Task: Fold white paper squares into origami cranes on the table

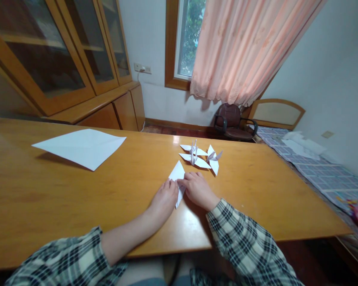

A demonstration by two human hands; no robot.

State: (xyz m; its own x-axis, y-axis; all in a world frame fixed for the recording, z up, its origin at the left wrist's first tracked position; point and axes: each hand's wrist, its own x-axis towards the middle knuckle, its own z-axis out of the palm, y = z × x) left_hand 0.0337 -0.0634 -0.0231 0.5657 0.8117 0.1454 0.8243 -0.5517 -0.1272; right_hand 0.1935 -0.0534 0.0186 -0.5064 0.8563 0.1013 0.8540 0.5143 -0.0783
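Observation:
A small white folded paper piece (178, 173) lies on the wooden table (47, 190) in front of me. My left hand (164, 200) and my right hand (198, 188) press on it from either side, fingertips pinched together at its middle crease. Both hands are closed on the paper. Just beyond them rest two finished white paper cranes (193, 154) (213, 159) side by side.
A large white sheet of paper (82, 147) lies flat on the table's far left. A dark office chair (234, 121) stands beyond the table, a bed with a patterned cover (322, 171) to the right, and glass-door wooden cabinets (62, 59) to the left.

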